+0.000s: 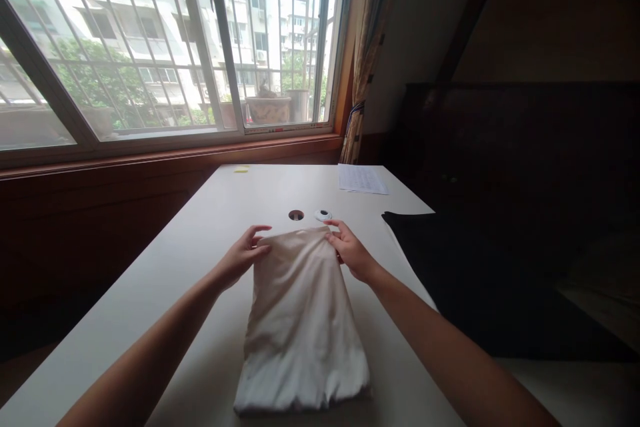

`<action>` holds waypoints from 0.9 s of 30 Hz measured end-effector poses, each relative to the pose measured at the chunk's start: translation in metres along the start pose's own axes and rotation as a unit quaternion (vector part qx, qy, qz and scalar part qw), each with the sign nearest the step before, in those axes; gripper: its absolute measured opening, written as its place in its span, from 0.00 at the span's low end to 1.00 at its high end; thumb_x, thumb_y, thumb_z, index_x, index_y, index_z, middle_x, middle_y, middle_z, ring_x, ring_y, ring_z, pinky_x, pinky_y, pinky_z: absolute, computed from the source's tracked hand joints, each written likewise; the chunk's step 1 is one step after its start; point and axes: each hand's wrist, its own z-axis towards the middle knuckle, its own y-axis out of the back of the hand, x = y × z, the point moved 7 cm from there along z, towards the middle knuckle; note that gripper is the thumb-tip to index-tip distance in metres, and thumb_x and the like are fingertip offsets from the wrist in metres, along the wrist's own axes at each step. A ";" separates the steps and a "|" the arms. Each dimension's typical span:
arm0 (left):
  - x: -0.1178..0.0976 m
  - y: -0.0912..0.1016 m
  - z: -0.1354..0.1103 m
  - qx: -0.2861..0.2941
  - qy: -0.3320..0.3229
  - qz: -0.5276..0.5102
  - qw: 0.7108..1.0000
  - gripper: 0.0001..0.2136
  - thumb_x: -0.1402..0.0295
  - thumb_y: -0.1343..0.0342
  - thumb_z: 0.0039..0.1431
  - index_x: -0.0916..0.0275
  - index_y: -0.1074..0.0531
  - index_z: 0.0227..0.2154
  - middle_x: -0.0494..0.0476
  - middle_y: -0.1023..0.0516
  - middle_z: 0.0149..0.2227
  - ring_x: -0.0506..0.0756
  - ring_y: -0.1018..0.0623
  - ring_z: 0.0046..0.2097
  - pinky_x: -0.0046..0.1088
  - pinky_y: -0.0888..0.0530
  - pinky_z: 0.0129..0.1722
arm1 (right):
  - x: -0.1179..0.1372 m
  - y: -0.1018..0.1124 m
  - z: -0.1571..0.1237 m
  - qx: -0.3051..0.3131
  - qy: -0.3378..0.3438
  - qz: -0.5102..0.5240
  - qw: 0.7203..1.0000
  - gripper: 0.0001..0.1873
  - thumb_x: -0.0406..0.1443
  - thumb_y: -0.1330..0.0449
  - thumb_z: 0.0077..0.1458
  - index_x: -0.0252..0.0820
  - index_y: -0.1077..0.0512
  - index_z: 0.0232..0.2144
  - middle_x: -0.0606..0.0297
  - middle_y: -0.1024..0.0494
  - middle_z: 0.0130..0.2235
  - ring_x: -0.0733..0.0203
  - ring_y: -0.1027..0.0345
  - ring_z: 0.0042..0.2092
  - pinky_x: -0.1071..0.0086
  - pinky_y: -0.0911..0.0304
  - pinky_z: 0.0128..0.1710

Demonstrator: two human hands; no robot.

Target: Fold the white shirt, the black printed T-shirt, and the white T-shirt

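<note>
A folded piece of white cloth [303, 327] lies lengthwise in front of me, creased, with an uneven near edge. It looks like a garment, but its kind cannot be made out. My left hand [243, 257] is at its far left corner, thumb over the fabric, index finger stretched beyond the edge and other fingers partly hidden behind it. At the far right corner, my right hand [350, 253] pinches the fabric between thumb and fingers, its index finger extended outward.
The white table [190, 280] has a round cable hole [297, 215] and a loose round cover [323, 215] beyond the cloth. Printed paper [363, 179] and a yellow note [241, 169] lie at the far edge. Black cloth [480, 280] drapes at the right. A barred window [165, 47] stands behind.
</note>
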 end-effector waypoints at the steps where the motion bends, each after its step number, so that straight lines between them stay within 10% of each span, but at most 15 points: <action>1: 0.007 0.000 0.006 -0.012 0.010 0.024 1.000 0.31 0.55 0.34 0.55 0.60 0.34 0.58 0.56 0.21 0.41 0.57 0.21 0.42 0.33 0.26 0.42 | -0.007 0.001 0.006 -0.007 -0.011 -0.026 1.000 0.25 0.47 0.43 0.61 0.50 0.38 0.58 0.68 0.26 0.39 0.65 0.37 0.28 0.73 0.39 0.25; 17: 0.034 0.011 0.038 -0.106 -0.055 0.178 0.977 0.21 0.60 0.43 0.60 0.60 0.32 0.54 0.66 0.27 0.57 0.62 0.21 0.52 0.45 0.24 0.53 | -0.035 0.019 0.024 -0.114 -0.016 -0.157 0.981 0.26 0.41 0.42 0.59 0.50 0.37 0.59 0.66 0.22 0.41 0.59 0.28 0.37 0.67 0.32 0.37; 22: 0.014 0.004 -0.002 -0.090 -0.162 0.255 0.949 0.18 0.61 0.41 0.61 0.57 0.29 0.53 0.65 0.34 0.61 0.64 0.29 0.61 0.50 0.29 0.59 | -0.026 0.028 -0.011 -0.103 0.030 -0.204 0.973 0.27 0.45 0.41 0.59 0.47 0.37 0.59 0.58 0.26 0.53 0.58 0.26 0.43 0.64 0.29 0.41; 27: 0.003 -0.011 -0.085 0.015 -0.184 0.431 0.884 0.08 0.59 0.45 0.68 0.56 0.26 0.42 0.59 0.25 0.44 0.60 0.25 0.46 0.44 0.25 0.49 | -0.014 0.031 -0.085 0.024 0.009 -0.291 0.956 0.21 0.51 0.44 0.64 0.44 0.30 0.49 0.62 0.23 0.40 0.57 0.27 0.39 0.64 0.32 0.38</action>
